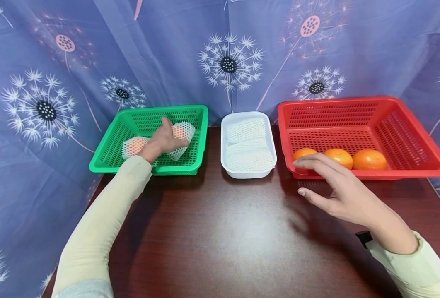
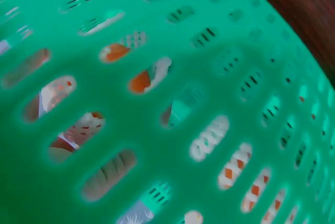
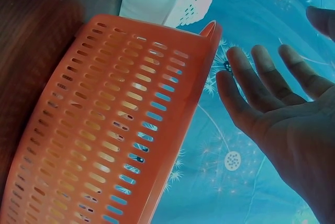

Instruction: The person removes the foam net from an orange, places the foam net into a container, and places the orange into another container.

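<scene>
My left hand is inside the green basket, its thumb and forefinger spread beside a foam-netted orange. Whether it touches that fruit is unclear. Another orange in a white foam net lies to the hand's left. The left wrist view shows the basket's slotted wall, with bits of fingers, netting and orange through its holes. My right hand hovers at the near rim of the red basket, fingers apart and holding nothing. Several bare oranges lie in that basket.
Between the baskets stands a white tray with white foam nets lying in it. All three containers are on a dark brown table. A blue curtain with dandelion prints hangs right behind them.
</scene>
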A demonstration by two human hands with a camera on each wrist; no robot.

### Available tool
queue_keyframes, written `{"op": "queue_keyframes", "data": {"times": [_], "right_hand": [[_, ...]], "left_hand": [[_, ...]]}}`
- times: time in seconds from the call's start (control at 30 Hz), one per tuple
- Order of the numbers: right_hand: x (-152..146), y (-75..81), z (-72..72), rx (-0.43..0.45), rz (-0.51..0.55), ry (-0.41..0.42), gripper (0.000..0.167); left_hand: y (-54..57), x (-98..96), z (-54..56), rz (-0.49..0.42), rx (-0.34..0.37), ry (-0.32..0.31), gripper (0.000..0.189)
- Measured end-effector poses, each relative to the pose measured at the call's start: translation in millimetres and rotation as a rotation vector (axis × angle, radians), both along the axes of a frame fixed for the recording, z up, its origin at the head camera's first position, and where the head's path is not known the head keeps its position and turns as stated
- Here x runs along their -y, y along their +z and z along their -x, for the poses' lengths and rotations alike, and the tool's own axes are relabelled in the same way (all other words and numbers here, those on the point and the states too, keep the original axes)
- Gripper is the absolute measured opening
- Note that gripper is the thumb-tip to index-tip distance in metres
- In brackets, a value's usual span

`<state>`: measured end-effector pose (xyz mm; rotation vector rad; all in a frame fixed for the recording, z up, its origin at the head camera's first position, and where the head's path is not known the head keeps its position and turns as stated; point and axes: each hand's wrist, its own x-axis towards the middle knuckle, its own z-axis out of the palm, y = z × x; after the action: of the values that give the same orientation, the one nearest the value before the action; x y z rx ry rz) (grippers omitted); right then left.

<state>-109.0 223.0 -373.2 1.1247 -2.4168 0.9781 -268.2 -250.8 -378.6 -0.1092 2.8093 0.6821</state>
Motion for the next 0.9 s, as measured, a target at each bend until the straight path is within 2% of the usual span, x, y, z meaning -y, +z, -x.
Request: {"op": "queue_keyframes", "data": {"times": [0.13,0.37,0.67,0.77,0.9], "right_hand": [[0.4,1.2,-0.6,0.013,-0.011,-0.008,0.062],[0.3,1.0,-1.6,0.023,-0.024,-0.018,0.061],[0.2,0.8,-1.8,0.004,-0.005,-0.005,0.064],[0.0,0.4,-1.8,-0.002,-0.001,-0.003,0.065],[-0.2,0.4,-1.6,-0.004,-0.002,-0.006,0.066]], "left_hand": [[6.8,1.6,-6.6,-0.069,-0.026,0.002,0.093],[11.5,4.0,-14.4,-0.153,-0.066,0.019,0.080],[14.4,7.5,-21.3,-0.254,-0.095,0.014,0.078],[15.2,7.1,-22.9,-0.277,-0.132,0.010,0.080],[16.8,5.0,-24.7,-0.318,-0.217,-0.020,0.081]]}}
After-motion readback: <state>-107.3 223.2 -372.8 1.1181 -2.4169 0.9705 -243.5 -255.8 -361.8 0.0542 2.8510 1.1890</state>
